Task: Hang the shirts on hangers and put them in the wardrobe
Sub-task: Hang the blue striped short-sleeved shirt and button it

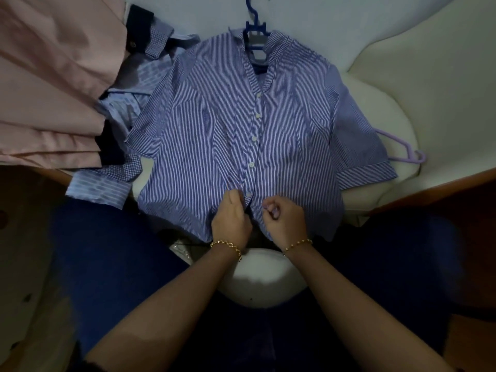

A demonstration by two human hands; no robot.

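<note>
A blue-and-white striped short-sleeved shirt (pixel 214 135) lies flat on a white bed (pixel 402 76), front up, most of its white buttons fastened. A dark blue hanger (pixel 256 30) sits inside its collar, the hook pointing away from me. At the bottom of the button placket, my left hand (pixel 232 218) pinches the left edge of the shirt. My right hand (pixel 284 218) pinches the right edge beside it. Both hands wear gold bracelets.
A pile of other shirts (pixel 139 84), checked and light blue, lies to the left of the striped one. Pink fabric (pixel 53 76) covers the far left. A lilac hanger (pixel 402 149) pokes out from under the right sleeve. The wooden bed frame (pixel 442 189) runs along the right.
</note>
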